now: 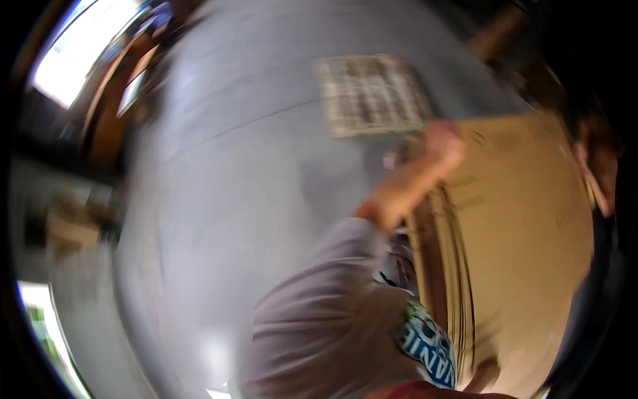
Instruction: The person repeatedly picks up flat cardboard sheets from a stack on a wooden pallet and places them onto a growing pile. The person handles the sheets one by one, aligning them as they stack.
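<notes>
My left hand [444,143] reaches out across the view and is closed at the far corner of a stack of large brown cardboard sheets [525,219]. Motion smears its fingers a little. At the near end of the same stack, low in the view, my right hand [488,374] curls over the edge; most of it is hidden. The sheets stand together on edge, tilted, with their layered edges towards my body and a broad flat face to the right.
A slatted wooden pallet [375,94] lies on the grey floor [226,173] beyond my left hand. Brown boxes [73,226] stand at the far left, near a pale wall [93,312]. Blurred brown objects [498,33] are at the upper right.
</notes>
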The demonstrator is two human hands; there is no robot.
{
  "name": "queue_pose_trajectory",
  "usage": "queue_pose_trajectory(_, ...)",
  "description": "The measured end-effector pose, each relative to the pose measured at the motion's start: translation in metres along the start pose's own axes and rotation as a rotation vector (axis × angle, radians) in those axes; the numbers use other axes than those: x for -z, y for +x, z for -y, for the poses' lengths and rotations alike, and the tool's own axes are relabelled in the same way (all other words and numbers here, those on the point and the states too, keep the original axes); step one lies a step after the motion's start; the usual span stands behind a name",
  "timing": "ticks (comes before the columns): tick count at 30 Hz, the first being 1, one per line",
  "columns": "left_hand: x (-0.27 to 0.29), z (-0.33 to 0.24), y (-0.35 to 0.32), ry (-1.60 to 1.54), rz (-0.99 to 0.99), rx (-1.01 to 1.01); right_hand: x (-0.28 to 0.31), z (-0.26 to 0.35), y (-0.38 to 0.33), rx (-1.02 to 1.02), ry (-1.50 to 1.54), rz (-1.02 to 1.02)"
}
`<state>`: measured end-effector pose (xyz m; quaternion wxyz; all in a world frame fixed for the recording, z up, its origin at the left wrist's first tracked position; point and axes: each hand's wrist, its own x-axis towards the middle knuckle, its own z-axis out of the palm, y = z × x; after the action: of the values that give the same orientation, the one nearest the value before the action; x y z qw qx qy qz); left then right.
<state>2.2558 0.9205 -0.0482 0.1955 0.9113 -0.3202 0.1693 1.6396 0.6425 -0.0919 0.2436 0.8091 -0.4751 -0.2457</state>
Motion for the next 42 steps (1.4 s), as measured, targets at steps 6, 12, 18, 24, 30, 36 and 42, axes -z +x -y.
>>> queue_pose_trajectory(6, -0.003, 0.034, 0.008, 0.179, -0.143, -0.158, 0.105, 0.029, -0.021, -0.316, 0.344, -0.052)
queue_pose_trajectory(12, -0.014, 0.014, 0.03, 0.224, -0.12, -0.136, 0.153, 0.018, -0.049, -0.468, 0.483, -0.075)
queue_pose_trajectory(18, -0.015, 0.01, 0.02, 0.216, -0.113, -0.082, 0.124, -0.006, -0.048, -0.528, 0.873, -0.168)
queue_pose_trajectory(24, -0.01, 0.011, 0.015, 0.209, -0.091, -0.065, 0.076, 0.002, -0.035, -0.521, 1.106, -0.486)
queue_pose_trajectory(30, -0.007, 0.009, 0.019, 0.17, -0.056, -0.039, 0.044, -0.002, -0.03, -0.452, 1.516, -0.324)
queue_pose_trajectory(36, -0.002, 0.014, 0.017, 0.083, -0.032, -0.016, 0.07, 0.007, -0.037, -0.396, 1.949, -0.325)
queue_pose_trajectory(42, 0.029, 0.022, 0.051, 0.101, 0.202, -0.055, 0.113, -0.037, -0.05, -0.292, 2.44, -0.301)
